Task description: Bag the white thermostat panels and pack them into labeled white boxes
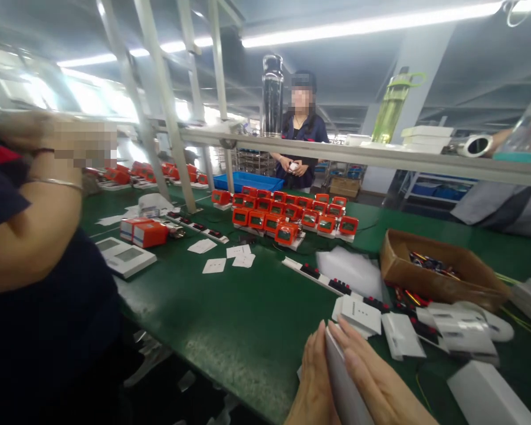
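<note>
Both my hands are at the lower right, over the near edge of the green table (212, 313). My left hand (315, 372) and my right hand (371, 375) press from either side on a flat white piece (344, 378) standing on edge between the palms; whether it is a thin box or a stack of sheets I cannot tell. Just beyond my fingertips lies a pile of white printed cards (360, 314). To the right of it is a small white box-like piece (402, 335). Part of the held piece is hidden by my fingers.
Several orange-framed devices (274, 221) stand in rows mid-table. A power strip (310, 271) runs toward a cardboard box (442, 268) of wires. Loose white cards (215, 265) lie left. A person (30, 236) works close on the left; another person (303, 130) stands behind the shelf (358, 154).
</note>
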Demonstrator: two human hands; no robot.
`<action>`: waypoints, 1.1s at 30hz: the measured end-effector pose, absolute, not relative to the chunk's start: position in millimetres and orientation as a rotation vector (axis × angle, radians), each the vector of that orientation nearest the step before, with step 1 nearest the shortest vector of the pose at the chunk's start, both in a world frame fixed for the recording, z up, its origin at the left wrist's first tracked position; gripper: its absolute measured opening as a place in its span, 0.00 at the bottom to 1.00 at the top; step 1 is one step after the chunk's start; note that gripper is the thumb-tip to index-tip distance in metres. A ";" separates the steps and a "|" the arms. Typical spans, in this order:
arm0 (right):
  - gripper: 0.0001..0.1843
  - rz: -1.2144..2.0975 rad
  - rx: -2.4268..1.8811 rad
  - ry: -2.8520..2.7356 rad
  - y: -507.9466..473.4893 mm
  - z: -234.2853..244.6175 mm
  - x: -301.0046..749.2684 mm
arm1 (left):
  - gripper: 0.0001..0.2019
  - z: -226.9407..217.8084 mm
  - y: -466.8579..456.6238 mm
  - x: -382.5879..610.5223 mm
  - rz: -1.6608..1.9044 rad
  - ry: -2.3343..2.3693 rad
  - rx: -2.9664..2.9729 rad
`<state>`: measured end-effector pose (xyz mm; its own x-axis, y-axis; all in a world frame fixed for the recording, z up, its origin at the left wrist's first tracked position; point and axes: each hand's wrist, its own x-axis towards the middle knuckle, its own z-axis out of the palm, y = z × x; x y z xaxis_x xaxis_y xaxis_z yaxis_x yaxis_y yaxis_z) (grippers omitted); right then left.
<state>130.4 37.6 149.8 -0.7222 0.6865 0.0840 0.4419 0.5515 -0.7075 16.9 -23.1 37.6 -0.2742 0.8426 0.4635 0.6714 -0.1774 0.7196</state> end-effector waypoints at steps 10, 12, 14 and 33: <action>0.23 1.332 -1.008 -2.251 47.0 171.9 136.5 | 0.65 71.1 -22.2 23.9 1.380 1.809 1.797; 0.19 1.246 -1.067 -2.294 47.0 174.1 134.8 | 0.64 73.0 -21.7 24.4 1.375 1.813 1.786; 0.17 1.138 -1.144 -2.336 46.1 174.6 132.4 | 0.63 73.6 -21.2 24.9 1.391 1.810 1.798; 0.18 1.016 -1.029 -2.460 58.7 182.9 136.4 | 0.65 75.5 -22.6 23.6 1.350 1.835 1.815</action>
<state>136.4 58.7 182.9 -0.7040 0.7102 -0.0065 0.5077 0.4967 -0.7039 23.6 -22.6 75.5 -0.2076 0.8801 0.4270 0.6695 -0.1904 0.7180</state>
